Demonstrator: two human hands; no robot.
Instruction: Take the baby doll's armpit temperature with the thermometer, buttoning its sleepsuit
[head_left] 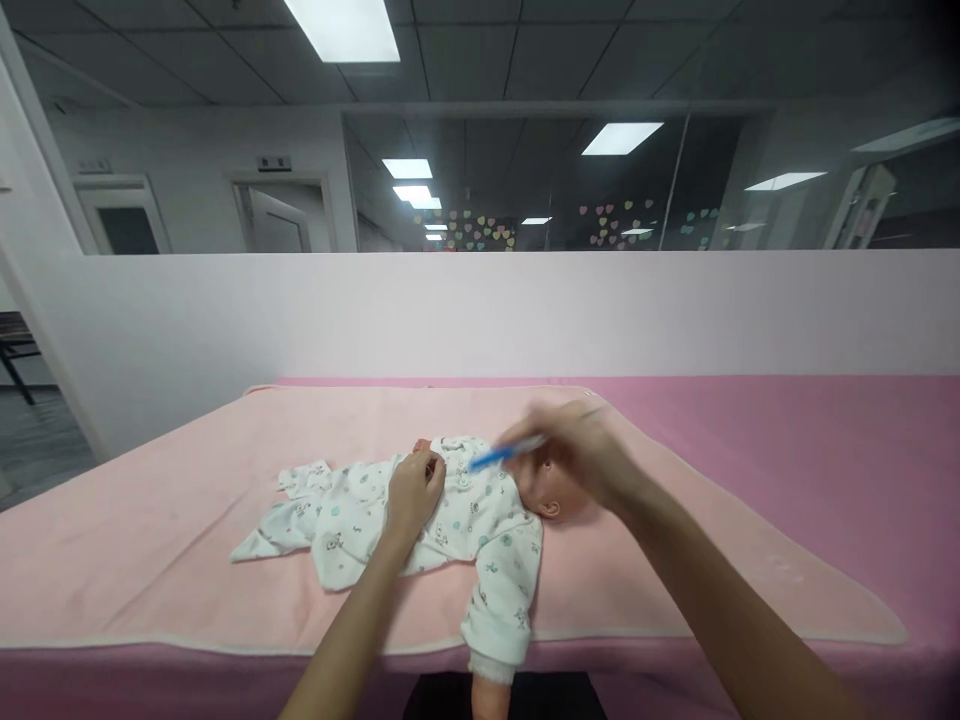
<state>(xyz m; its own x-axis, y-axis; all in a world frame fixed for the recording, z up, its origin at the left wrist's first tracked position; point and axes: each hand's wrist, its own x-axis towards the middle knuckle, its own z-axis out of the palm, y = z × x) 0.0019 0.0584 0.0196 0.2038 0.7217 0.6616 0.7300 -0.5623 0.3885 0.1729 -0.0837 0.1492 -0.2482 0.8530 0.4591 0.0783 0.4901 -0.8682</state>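
A baby doll point(457, 510) in a white, printed outfit lies on its back, head to the right and legs to the left. My left hand point(414, 492) rests on the doll's middle with curled fingers, close to the doll's far hand point(422, 444). Whatever is inside those fingers is hidden. Over the doll's head point(551, 500), my right hand point(574, 450) grips a slim blue-and-white stick point(491, 459), its blue end pointing left above the chest. Motion blurs this hand and the stick, so its kind is unclear. The doll's near arm point(502, 600) extends toward me over the front edge.
Beneath the doll is a pale pink blanket point(187, 530) with a light border, spread on a darker pink surface point(787, 450). A white low wall point(562, 315) runs behind, with glass point(555, 180) above it. A dark-legged piece of furniture point(16, 350) stands far left.
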